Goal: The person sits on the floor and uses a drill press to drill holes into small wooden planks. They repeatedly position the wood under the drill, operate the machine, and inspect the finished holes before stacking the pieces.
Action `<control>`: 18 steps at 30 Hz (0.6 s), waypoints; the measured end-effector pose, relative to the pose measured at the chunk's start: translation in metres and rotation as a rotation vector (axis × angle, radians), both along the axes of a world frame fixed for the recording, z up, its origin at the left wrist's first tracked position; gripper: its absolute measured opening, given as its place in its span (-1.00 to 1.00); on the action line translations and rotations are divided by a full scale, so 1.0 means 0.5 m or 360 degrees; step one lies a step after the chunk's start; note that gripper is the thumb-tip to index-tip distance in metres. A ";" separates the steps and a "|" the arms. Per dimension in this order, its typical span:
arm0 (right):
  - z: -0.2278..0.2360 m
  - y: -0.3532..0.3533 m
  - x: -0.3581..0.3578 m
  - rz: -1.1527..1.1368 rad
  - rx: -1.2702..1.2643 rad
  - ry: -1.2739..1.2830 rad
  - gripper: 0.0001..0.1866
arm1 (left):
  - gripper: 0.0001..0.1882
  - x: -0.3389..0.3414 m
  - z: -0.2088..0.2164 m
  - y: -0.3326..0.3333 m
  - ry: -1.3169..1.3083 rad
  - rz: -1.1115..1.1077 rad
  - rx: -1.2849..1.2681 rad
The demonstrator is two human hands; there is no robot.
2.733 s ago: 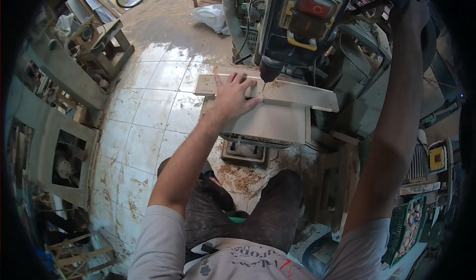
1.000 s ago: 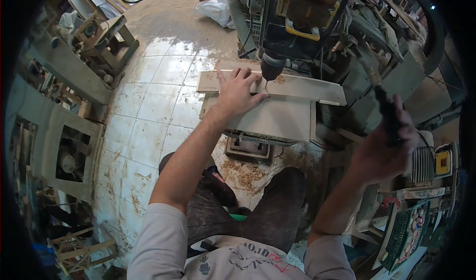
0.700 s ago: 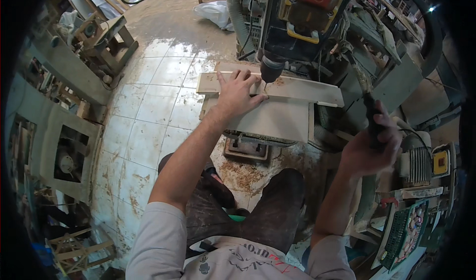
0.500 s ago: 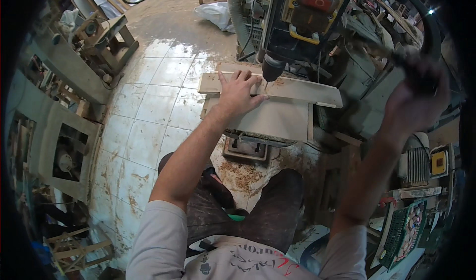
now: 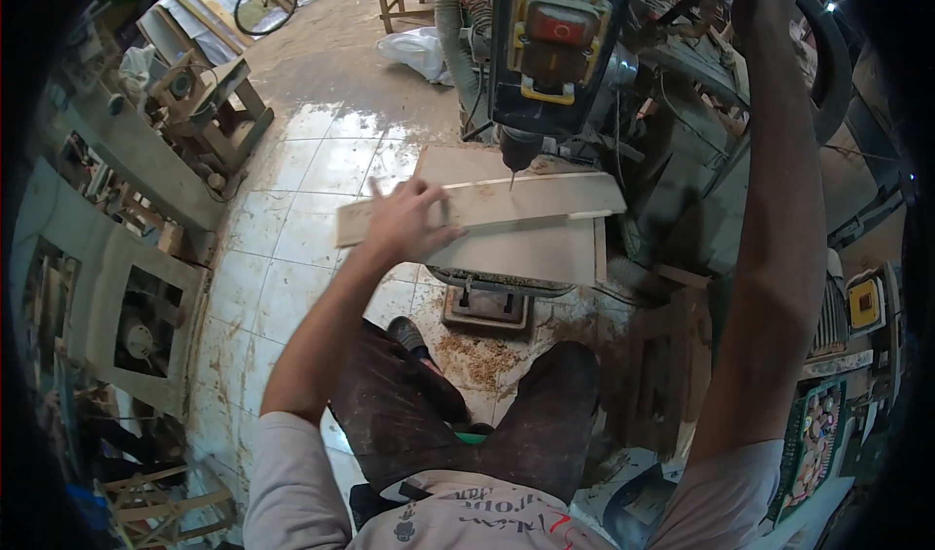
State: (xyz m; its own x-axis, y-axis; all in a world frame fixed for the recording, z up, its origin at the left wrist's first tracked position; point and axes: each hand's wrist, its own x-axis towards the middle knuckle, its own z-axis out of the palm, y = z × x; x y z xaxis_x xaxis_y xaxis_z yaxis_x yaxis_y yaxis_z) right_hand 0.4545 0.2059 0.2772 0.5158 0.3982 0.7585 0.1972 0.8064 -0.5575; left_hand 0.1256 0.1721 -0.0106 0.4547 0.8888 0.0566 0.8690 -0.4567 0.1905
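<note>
A long, pale wooden board (image 5: pixel 497 197) lies slantwise on a wider wooden panel (image 5: pixel 526 250) on the drill press table. My left hand (image 5: pixel 404 221) is closed over the board's left part, thumb toward the near edge and fingers across the top. To its right, the dark chuck (image 5: pixel 520 149) holds a thin drill bit (image 5: pixel 513 182) whose tip is at the board; whether it touches is unclear. At the upper right, my raised right hand (image 5: pixel 765 6) is wrapped round a dark lever of the drill press (image 5: pixel 555 53); its fingers are partly in shadow.
A switch box (image 5: pixel 560 38) with a red cover sits on the machine's front. Wood shavings (image 5: pixel 477 355) litter the tiled floor near my feet. Wooden machine stands (image 5: pixel 146 326) line the left; a green crate (image 5: pixel 813 443) stands at the right. A bicycle (image 5: pixel 268 4) is far back.
The board has slid left under the bit and turned slightly, with my left hand on it. My right hand has risen and moved farther away. The view has shifted somewhat.
</note>
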 end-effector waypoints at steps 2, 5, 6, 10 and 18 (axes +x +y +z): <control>0.003 0.016 0.002 0.0081 0.0040 0.0042 -0.74 | -0.37 -0.035 0.001 -0.009 0.0089 0.0031 -0.0057; 0.003 0.008 -0.017 0.0142 0.0071 0.0113 -0.72 | -0.33 -0.051 -0.005 -0.016 0.0005 -0.0050 -0.0045; 0.004 0.012 -0.015 0.0141 0.0072 0.0079 -0.72 | -0.33 -0.032 -0.008 -0.015 -0.0058 -0.0113 -0.0045; 0.003 -0.007 -0.033 0.0089 0.0012 0.0029 -0.71 | -0.39 0.022 -0.050 0.000 -0.0224 -0.0305 0.0142; 0.003 0.022 0.019 0.0253 0.0087 -0.0007 -0.71 | -0.46 -0.029 0.011 -0.030 -0.0071 -0.0207 -0.0273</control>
